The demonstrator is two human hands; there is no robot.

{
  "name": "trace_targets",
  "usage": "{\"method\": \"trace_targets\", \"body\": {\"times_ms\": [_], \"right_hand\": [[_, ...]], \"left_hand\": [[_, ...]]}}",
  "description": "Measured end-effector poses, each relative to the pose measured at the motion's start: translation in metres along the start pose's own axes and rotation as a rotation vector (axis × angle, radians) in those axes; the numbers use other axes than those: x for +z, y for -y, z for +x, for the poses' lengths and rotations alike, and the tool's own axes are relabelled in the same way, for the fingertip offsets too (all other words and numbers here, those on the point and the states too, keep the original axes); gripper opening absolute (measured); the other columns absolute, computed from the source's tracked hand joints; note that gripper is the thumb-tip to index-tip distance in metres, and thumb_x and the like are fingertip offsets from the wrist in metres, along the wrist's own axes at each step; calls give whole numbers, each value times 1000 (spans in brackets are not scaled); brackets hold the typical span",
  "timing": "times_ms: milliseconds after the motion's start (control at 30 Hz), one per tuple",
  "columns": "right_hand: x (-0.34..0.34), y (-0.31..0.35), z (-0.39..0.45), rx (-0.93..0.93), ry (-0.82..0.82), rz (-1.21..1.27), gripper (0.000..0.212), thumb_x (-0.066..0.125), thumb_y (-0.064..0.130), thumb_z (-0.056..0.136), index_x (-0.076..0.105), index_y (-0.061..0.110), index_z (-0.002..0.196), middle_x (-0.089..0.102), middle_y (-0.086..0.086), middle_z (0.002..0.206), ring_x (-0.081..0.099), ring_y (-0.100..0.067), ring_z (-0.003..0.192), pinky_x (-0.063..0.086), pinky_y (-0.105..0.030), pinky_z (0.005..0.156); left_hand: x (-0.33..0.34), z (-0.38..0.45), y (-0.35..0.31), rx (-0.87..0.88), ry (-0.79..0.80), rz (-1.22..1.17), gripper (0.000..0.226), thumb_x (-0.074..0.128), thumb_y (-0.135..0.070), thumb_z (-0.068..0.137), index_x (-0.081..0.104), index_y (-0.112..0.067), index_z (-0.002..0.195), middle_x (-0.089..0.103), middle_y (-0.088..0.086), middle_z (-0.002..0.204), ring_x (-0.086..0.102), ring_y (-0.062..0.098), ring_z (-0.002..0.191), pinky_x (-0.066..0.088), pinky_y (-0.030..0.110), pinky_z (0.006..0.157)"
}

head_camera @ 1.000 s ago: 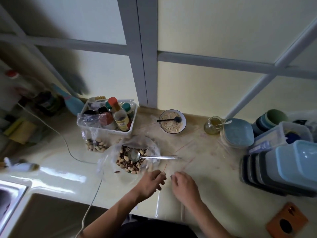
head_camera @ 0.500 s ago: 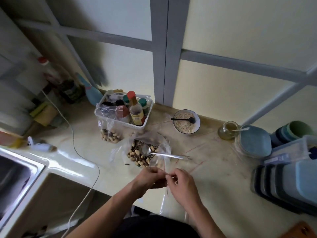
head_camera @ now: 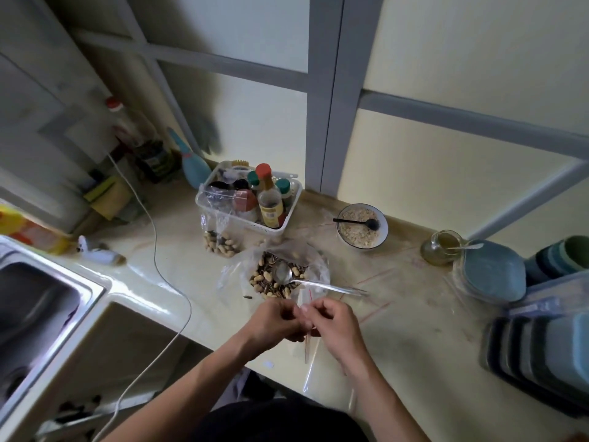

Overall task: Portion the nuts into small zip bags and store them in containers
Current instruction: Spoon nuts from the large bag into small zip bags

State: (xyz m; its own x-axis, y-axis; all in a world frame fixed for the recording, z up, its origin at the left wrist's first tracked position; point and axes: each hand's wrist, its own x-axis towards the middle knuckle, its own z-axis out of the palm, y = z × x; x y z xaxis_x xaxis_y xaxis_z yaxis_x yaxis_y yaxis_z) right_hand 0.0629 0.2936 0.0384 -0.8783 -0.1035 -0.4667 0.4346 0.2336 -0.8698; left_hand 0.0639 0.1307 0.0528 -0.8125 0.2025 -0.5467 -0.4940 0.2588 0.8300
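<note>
Hands had closed together at lower centre since a second ago: left hand (head_camera: pixel 276 319) and right hand (head_camera: pixel 333 325) both pinched a small zip bag (head_camera: pixel 310 352), apparently opening it for nuts (head_camera: pixel 271 279).

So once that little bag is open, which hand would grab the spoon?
Probably the right hand: the spoon handle points toward it, while the left hand can hold the small zip bag both now pinch.

Glossy countertop (head_camera: pixel 204 301), shiny metal spoon (head_camera: pixel 306 280), clear plastic bag (head_camera: pixel 314 365)
</note>
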Motion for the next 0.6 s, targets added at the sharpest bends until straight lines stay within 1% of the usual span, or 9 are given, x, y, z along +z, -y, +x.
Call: {"method": "trace_targets", "body": {"times_ms": [100,167,267,333,367,433,500,567,600], "right_hand": [[-1,8,-2,59,62,173,13,69,15,96,78,9,87,77,-14,85,73,-22,77,63,-37,77],[1,12,-4,77,90,208,15,66,11,97,79,8,89,77,-17,89,74,-21,80,62,-34,77],[14,16,-4,111,83,221,24,62,5,97,82,14,87,78,-14,87,76,-27,83,63,-37,79],[25,16,-2,104,38,144,28,63,8,96,82,24,83,79,-9,83,77,-29,83,63,-42,80],[30,17,0,87,8,75,26,65,12,95,81,26,82,79,-6,80,77,-28,80,63,-43,79],[39,19,4,54,-51,-56,18,68,18,92,78,21,78,76,-1,72,76,-20,73,63,-42,76],[48,24,6,35,-132,-160,16,75,22,89,73,19,73,74,7,67,72,-10,66,58,-33,70],[56,29,6,-2,-208,-248,22,80,27,84,67,19,68,71,10,64,64,-6,59,48,-22,60],[60,31,6,-20,-224,-268,25,80,27,83,64,20,66,70,9,64,60,-5,56,43,-20,56]], "left_hand": [[-10,-2,1,-13,-32,-25,20,71,-10,92,68,9,87,72,16,78,68,22,71,55,26,66],[-16,-3,0,-12,-47,-20,19,71,-12,92,70,6,88,73,18,80,69,23,71,57,28,69],[-24,-5,-2,0,-97,44,20,72,-21,92,73,-3,85,75,13,79,72,20,71,60,31,73],[-30,-6,-5,22,-142,122,22,69,-28,92,73,-10,82,75,6,74,73,18,71,61,33,75],[-33,-7,-6,32,-161,155,23,67,-31,92,72,-12,80,75,4,74,73,17,71,61,35,75],[-41,-7,-10,45,-186,191,24,64,-34,93,70,-15,79,74,1,73,73,16,71,61,38,77],[-50,-7,-11,42,-182,199,24,63,-34,92,70,-15,79,74,1,74,73,15,70,61,39,77],[-58,-7,-12,37,-167,207,23,64,-34,92,69,-15,81,73,1,74,72,13,69,61,38,77],[-62,-7,-13,41,-158,213,23,64,-34,92,69,-14,81,73,1,74,72,13,69,61,37,77]]}}
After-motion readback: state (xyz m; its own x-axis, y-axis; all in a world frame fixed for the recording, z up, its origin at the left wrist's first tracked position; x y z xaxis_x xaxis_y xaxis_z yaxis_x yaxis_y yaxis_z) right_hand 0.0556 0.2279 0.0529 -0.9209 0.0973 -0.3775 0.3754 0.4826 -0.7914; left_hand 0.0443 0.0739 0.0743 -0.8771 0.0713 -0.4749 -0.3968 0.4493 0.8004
